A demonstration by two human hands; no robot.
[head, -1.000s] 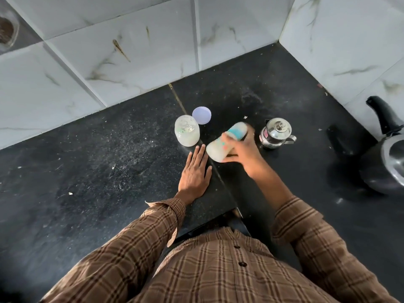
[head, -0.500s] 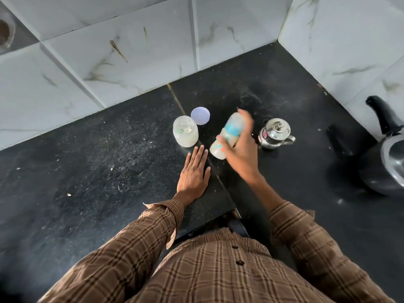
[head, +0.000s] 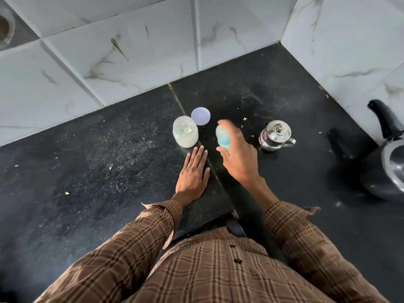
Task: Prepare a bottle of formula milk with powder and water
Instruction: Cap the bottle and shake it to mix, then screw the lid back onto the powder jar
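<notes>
Bottle (head: pixel 223 136) swung upright from tilted | right hand (head: pixel 239 159) grips it | left hand (head: pixel 193 174) flat, beside

The person wears a brown plaid shirt (head: pixel 218 270) crossed with darker brown and pale lines, fastened down the front by small dark buttons (head: pixel 237 261). Both long sleeves end in unbuttoned cuffs (head: pixel 168 209) that flare open just behind the wrists.
</notes>
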